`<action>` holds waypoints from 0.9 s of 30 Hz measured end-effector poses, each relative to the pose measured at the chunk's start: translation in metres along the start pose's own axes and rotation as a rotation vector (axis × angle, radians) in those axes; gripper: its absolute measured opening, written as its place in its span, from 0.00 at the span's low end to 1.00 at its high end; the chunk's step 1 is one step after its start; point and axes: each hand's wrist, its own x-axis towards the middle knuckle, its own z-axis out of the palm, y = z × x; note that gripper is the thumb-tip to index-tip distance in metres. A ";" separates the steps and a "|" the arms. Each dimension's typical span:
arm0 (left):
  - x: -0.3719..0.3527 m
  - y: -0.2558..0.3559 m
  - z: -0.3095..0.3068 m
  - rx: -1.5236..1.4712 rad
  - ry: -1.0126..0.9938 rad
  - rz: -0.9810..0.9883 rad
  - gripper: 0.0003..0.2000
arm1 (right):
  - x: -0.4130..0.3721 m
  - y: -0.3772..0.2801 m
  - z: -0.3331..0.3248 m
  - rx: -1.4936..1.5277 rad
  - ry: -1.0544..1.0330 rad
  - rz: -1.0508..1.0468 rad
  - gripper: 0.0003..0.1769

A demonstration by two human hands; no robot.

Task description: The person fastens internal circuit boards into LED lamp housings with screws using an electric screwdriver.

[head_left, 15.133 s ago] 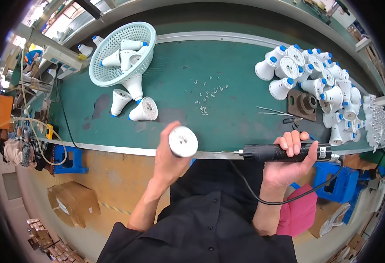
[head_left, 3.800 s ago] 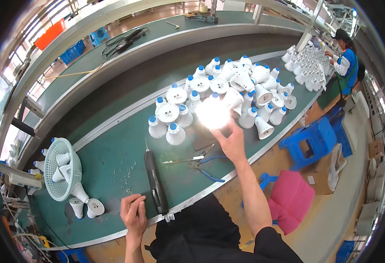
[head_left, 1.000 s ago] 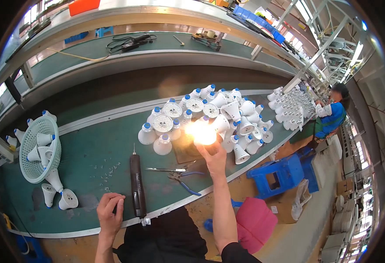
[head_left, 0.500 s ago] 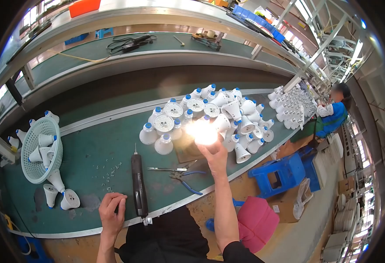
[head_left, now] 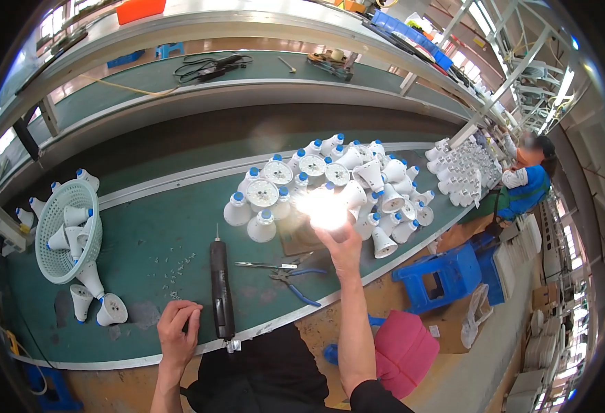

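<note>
My right hand has its fingers on a brightly lit bulb at the near side of a cluster of white lamp bulbs with blue caps; glare hides the bulb's outline and the fingertips. My left hand rests at the front edge of the green bench, fingers curled in and thumb close to them; what they hold, if anything, cannot be made out. Between my hands lies a black electric screwdriver, bit pointing away. Beside it are tweezers and blue-handled pliers.
Small screws lie scattered left of the screwdriver. A pale green basket holding several bulbs tilts at the left. At the far right a person sits by more bulbs. A blue stool stands on the floor.
The view has shifted slightly, moving the scene a little to the right. My right hand stays at the lit bulb and my left hand keeps its pose. The far person's head and arm have moved.
</note>
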 end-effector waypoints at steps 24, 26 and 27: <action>-0.001 -0.003 -0.002 -0.020 0.026 0.006 0.03 | 0.004 -0.004 0.006 0.275 -0.034 0.058 0.27; 0.000 -0.003 -0.002 -0.025 0.021 0.003 0.03 | 0.005 -0.006 0.007 0.210 -0.045 0.027 0.27; 0.000 -0.003 -0.002 -0.019 0.023 -0.004 0.03 | 0.005 -0.008 0.006 0.177 -0.040 0.010 0.27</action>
